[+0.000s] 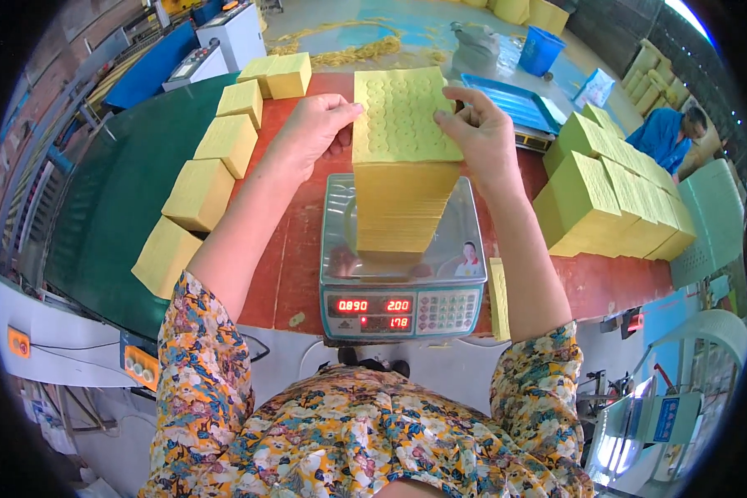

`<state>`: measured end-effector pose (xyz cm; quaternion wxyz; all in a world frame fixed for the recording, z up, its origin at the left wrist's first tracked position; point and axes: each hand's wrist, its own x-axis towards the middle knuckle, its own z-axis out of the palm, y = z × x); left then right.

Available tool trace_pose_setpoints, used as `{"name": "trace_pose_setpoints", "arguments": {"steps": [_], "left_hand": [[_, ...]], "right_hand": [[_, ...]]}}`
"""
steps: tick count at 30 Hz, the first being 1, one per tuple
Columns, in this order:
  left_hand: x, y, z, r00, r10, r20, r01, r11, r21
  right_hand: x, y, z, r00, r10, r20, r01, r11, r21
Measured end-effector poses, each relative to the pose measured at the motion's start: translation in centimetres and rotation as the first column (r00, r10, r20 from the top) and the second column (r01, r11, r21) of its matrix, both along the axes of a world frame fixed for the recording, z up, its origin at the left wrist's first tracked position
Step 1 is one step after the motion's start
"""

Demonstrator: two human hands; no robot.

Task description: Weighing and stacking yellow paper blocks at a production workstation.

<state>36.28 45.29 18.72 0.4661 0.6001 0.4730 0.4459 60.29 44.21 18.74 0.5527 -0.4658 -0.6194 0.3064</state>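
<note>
Head view: left of the left hand [314, 129], yellow bundles [197, 195] form a row. That hand's fingertips meet at the tall stack's [407, 199] edge; whether they grip, I cannot tell. Between the 2 hands, the stack stands on the scale [340, 241], apparently for weighing. The right hand [485, 137], thumb and forefinger parted, seemingly steadies it; rightward, more bundles [585, 199] mass.

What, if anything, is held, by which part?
The yellow stack is touched near its top: left hand at the left edge, right hand at the right; a firm grip cannot be confirmed.
</note>
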Motion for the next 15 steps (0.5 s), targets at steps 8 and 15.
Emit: {"name": "trace_pose_setpoints", "arguments": {"steps": [8, 15], "left_hand": [[0.2, -0.3, -0.3, 0.999, 0.012, -0.046, -0.010, 0.999, 0.052], [1.2, -0.9, -1.4, 0.993, 0.111, -0.040, -0.102, 0.980, 0.170]], "right_hand": [[0.2, 0.2, -1.6, 0.994, -0.082, 0.078, 0.078, 0.995, 0.054], [0.1, 0.0, -2.0, 0.990, -0.111, 0.087, 0.104, 0.992, 0.074]]}}
